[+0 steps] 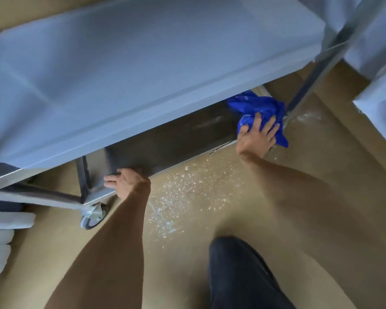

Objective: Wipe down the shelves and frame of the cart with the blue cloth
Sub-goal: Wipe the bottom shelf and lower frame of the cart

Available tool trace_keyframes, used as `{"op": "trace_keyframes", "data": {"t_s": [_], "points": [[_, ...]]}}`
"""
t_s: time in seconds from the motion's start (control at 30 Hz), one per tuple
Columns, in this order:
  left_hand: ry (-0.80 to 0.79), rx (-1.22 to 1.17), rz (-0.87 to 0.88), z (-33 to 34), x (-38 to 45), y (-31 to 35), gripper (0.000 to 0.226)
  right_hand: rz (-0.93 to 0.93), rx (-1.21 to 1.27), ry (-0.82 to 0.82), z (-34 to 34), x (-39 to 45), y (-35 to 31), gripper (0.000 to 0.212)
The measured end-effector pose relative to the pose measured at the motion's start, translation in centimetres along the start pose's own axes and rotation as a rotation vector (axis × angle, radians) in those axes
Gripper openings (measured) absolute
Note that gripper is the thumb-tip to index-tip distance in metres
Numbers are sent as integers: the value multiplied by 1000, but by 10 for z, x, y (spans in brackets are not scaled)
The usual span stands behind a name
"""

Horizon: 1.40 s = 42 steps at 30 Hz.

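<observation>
A steel cart fills the upper left, its middle shelf [143, 63] broad and pale. Below it the dark bottom shelf [169, 139] shows only along its near strip. My right hand [257, 136] presses the crumpled blue cloth [256, 105] flat onto the bottom shelf's right corner, beside the slanted frame post [308, 85]. My left hand [125, 182] grips the bottom shelf's front rim near the left leg [84, 175]. The far part of the bottom shelf is hidden under the middle shelf.
A grey caster wheel [94, 217] sits under the cart's left corner. White crumbs and streaks [183, 197] speckle the tan floor in front of the cart. My dark trouser leg [243, 275] is at the bottom. White folded fabric [0, 241] lies at the left edge.
</observation>
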State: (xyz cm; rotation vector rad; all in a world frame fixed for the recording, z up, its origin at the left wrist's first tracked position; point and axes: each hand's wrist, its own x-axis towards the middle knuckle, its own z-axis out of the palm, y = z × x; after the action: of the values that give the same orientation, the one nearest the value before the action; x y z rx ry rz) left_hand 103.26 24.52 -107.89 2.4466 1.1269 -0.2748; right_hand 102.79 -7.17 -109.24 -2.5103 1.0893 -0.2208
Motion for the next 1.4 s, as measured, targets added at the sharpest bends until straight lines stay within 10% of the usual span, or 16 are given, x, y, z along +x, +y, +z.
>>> {"op": "trace_keyframes", "data": {"t_s": [0.13, 0.5, 0.9, 1.23, 1.4], "points": [[1, -48, -69, 8, 9, 2, 45, 47, -32, -50, -7, 12, -10, 58], [-22, -78, -8, -4, -18, 1, 57, -728, -44, -366, 38, -153, -112, 55], [139, 83, 97, 4, -8, -1, 29, 41, -118, -43, 31, 26, -75, 63], [165, 219, 252, -6, -3, -18, 27, -893, -40, -416, 98, -162, -217, 61], [161, 238, 285, -15, -7, -25, 24, -771, -46, -393, 85, -139, -195, 56]]}}
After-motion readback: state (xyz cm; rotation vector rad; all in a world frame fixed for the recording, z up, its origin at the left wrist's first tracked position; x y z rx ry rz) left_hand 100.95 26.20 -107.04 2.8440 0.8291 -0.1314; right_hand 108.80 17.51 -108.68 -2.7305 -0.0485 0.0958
